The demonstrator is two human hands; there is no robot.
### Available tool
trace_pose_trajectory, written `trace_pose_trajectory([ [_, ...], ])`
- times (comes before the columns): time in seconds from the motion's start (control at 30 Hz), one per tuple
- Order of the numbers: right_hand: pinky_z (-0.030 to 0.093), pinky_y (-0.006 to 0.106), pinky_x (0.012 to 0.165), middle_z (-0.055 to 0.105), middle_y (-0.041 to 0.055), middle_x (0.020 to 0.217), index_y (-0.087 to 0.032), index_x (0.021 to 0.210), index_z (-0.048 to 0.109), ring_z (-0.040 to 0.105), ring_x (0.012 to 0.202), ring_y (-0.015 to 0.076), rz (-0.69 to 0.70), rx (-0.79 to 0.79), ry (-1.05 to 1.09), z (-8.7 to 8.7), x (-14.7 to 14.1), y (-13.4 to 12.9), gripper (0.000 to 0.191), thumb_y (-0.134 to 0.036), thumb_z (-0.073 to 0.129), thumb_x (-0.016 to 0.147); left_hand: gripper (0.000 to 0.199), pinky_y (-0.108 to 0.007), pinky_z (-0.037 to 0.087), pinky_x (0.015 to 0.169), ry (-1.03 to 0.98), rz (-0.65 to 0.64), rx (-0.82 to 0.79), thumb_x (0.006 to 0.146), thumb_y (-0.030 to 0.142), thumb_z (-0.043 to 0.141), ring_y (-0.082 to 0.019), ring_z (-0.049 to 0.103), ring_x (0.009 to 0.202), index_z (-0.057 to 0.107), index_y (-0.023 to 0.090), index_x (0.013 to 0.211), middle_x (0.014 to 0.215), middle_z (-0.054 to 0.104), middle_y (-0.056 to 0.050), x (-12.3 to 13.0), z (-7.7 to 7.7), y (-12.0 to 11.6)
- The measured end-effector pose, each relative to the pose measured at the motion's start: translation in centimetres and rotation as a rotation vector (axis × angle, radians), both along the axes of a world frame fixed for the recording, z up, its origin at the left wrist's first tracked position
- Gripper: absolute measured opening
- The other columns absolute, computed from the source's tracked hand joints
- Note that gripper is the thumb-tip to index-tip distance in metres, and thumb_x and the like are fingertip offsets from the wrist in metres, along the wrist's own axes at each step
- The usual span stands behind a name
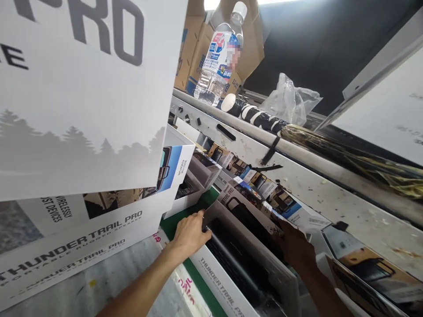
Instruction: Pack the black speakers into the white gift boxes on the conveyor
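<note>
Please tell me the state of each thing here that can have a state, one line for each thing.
speaker box: lying open-topped, held at both ends.
left hand: grip closed on the box's near-left end.
right hand: in shadow on the box's right side; grip unclear.
water bottle: upright, capped, mostly empty.
plastic bag: crumpled, lying on the ledge.

White speaker box [243, 259] printed "THUNDER TRAIL PRO", lying tilted among similar boxes, its dark window face upward, gripped at both ends.
</note>
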State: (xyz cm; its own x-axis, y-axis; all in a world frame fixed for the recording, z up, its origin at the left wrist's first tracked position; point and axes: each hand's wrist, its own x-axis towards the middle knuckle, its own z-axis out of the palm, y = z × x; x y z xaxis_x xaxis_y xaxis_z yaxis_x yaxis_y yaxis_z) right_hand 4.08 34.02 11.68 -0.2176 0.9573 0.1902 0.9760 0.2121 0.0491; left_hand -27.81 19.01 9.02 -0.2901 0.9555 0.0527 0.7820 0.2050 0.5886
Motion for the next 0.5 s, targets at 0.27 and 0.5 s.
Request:
trace_pose_trajectory([
  [0.27,0.04,0.058,0.113,0.069,0.0068,0.129,-0.023,0.114,0.076,0.056,0.129,0.0397,0.136,0.012,0.546,0.8,0.9,0.5,0.044,-0.027,0.073,0.071,0.061,-0.043,0.055,0.092,0.042,0.01,0.008,0.084,0.034,0.061,-0.034,0.069,0.115,0.051,0.017,0.142,0.129,0.071,-0.013,-0.4,-0.3,0.1],
  [0.5,0.042,0.055,0.112,0.073,0.008,0.12,-0.019,0.108,0.077,0.064,0.12,0.033,0.261,0.032,0.57,2.5,-1.0,0.2,0.037,-0.015,0.077,0.071,0.053,-0.044,0.055,0.09,0.1,0.021,-0.005,0.088,0.035,0.057,-0.036,0.071,0.109,0.053,0.018,0.138,0.122,0.074,-0.014,-0.5,0.5,0.6],
])
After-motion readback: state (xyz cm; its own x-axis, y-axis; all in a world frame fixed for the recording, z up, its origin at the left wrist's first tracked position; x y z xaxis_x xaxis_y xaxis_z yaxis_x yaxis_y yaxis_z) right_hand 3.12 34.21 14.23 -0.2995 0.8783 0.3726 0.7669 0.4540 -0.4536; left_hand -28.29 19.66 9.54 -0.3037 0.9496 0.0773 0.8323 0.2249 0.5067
